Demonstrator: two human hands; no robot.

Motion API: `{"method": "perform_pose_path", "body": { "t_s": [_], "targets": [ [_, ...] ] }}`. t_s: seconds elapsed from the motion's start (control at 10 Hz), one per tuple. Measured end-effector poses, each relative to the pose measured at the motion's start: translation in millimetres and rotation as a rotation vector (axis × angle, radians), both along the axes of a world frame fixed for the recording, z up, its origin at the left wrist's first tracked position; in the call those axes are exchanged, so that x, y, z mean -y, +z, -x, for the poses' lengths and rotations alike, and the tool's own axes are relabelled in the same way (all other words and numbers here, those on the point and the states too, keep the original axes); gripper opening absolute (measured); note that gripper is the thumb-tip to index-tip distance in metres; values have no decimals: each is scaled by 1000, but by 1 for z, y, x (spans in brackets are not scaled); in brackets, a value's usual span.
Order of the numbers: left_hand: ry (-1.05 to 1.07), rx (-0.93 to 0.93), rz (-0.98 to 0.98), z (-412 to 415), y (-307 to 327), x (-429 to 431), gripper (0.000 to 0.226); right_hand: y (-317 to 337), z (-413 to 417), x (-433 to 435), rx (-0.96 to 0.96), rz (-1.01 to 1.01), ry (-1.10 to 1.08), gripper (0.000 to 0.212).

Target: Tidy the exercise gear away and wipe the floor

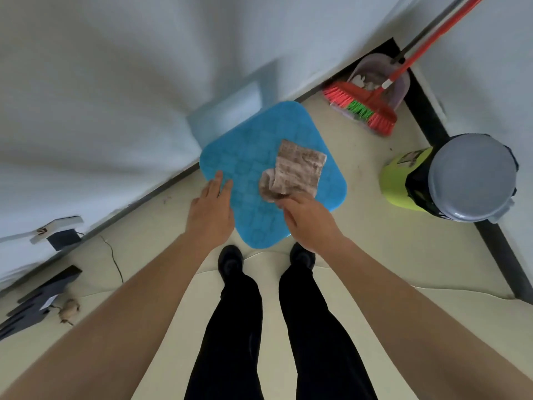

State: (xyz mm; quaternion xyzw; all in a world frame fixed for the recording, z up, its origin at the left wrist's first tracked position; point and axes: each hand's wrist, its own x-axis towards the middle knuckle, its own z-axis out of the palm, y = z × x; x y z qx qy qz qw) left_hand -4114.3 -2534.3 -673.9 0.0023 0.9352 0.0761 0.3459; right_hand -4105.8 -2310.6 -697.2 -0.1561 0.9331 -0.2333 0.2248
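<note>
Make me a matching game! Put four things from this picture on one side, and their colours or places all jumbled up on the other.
Things:
1. cloth
2. broom
3. bin
4. left hand

Colours or places:
A. red, with pink and green bristles
B. lime green, with a grey lid
C. pinched by the right hand, on the blue stool
D. fingers straight, resting on the blue stool's edge

Pairs: 1-C, 2-A, 3-B, 4-D

The head camera looks steeply down from standing height, near both forearms, onto the floor (360,226).
</note>
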Motion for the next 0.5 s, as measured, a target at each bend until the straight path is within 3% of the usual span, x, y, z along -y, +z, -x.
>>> {"method": "perform_pose_path", "body": {
  "t_s": [0.1, 0.4, 0.5],
  "targets": [
    [-9, 60, 8, -7, -11, -5, 60, 2, 14, -8, -14, -48, -82, 26],
    [-58, 185, 11, 13, -1, 7, 59, 16, 57, 5, 316, -232, -60, 47],
    [-77, 29, 48, 18, 17, 9, 55, 42, 57, 3, 349, -305, 58, 41]
  ]
}}
